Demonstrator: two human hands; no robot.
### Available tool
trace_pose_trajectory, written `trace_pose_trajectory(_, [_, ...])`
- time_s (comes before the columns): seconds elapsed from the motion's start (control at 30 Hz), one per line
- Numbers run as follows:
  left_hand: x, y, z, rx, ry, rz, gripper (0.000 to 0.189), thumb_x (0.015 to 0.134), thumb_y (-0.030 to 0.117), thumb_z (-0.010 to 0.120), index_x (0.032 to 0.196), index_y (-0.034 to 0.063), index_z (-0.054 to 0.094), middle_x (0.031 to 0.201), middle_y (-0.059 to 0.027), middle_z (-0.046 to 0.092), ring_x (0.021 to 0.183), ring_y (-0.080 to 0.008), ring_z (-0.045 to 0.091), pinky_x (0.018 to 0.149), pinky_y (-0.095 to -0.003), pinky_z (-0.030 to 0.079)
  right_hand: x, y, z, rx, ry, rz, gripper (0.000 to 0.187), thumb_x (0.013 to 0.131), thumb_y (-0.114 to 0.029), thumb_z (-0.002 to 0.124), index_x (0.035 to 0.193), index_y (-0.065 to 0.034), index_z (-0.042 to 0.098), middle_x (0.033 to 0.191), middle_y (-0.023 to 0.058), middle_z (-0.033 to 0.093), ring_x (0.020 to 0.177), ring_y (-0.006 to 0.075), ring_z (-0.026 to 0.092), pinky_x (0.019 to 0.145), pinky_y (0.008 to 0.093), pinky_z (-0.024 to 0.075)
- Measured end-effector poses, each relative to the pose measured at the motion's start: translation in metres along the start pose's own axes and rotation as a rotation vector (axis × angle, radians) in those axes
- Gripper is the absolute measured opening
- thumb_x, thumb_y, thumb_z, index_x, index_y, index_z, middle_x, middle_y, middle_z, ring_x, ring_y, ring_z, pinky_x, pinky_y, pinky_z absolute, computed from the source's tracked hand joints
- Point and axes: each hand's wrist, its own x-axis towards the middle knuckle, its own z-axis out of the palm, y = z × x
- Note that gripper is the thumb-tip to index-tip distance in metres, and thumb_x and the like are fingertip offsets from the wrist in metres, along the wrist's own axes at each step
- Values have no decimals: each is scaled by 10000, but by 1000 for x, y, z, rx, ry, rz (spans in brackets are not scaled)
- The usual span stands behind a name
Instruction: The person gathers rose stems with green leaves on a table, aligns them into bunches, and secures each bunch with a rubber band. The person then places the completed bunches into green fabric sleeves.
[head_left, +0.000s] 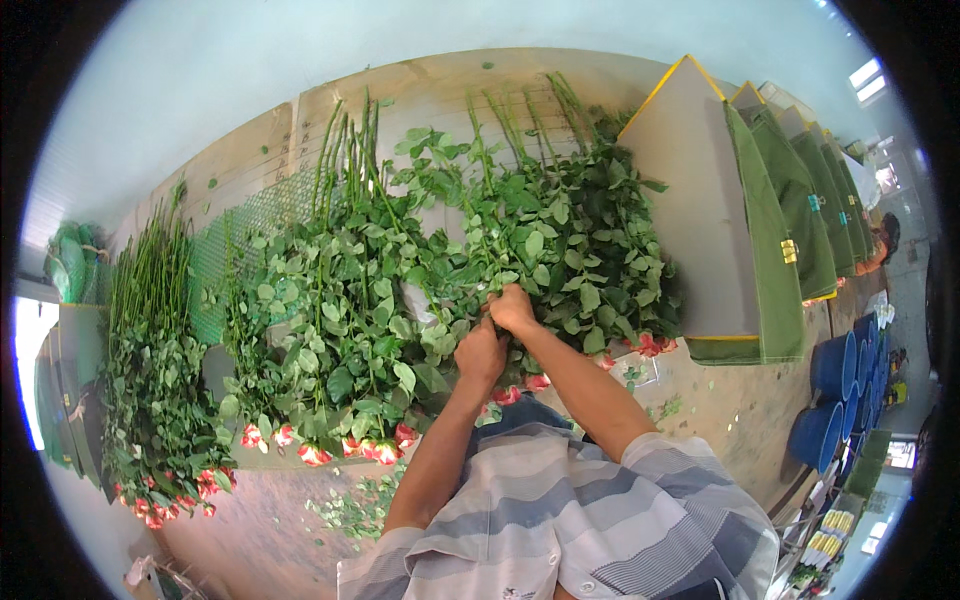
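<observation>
My left hand (480, 354) and my right hand (513, 307) meet over a worktable, both with curled fingers. They close on a leafy rose stem (486, 251), whose cut end points to the far side; leaves and knuckles hide the exact grip. The right hand sits slightly farther out than the left. Under and around them lie long-stemmed roses with dense foliage. One leafy pile (600, 247) is right of my hands, another (337, 300) left. Red and cream rose blooms (382, 452) hang at the near table edge, with more red blooms (507, 395) just below my hands.
A grey divider panel (690, 217) with green cloth and clips stands at right, with similar ones beyond. A rose bundle (154, 337) lies far left beside green netting (259, 240). Blue buckets (817, 435) stand on the floor at right. Fallen leaves (356, 510) litter the floor.
</observation>
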Motion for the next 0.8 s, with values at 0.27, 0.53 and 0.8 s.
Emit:
trace_pose_trajectory(0.27, [5, -3, 14, -9, -12, -25, 213, 833, 253, 575, 904, 53, 591, 847, -209, 661, 762, -415, 641, 659, -532, 499, 4, 7, 4, 6, 44, -9, 246, 889, -167, 566, 984, 49, 639, 877, 148, 710, 874, 307, 670, 818, 394, 498])
trace_pose_trajectory(0.53, [0, 0, 5, 36, 12, -73, 222, 801, 242, 606, 902, 47, 576, 823, -207, 660, 762, -413, 642, 663, -529, 503, 0, 6, -2, -12, -9, -116, 592, 851, -420, 636, 1205, 48, 559, 1084, 260, 626, 979, 415, 609, 848, 486, 476])
trace_pose_trajectory(0.8, [-5, 2, -10, -10, 70, -69, 245, 802, 241, 620, 951, 54, 569, 827, -210, 658, 763, -416, 640, 691, -517, 502, -22, -13, -18, 182, -77, -178, 478, 805, -406, 675, 1045, 6, 633, 938, 182, 671, 868, 311, 640, 781, 402, 482])
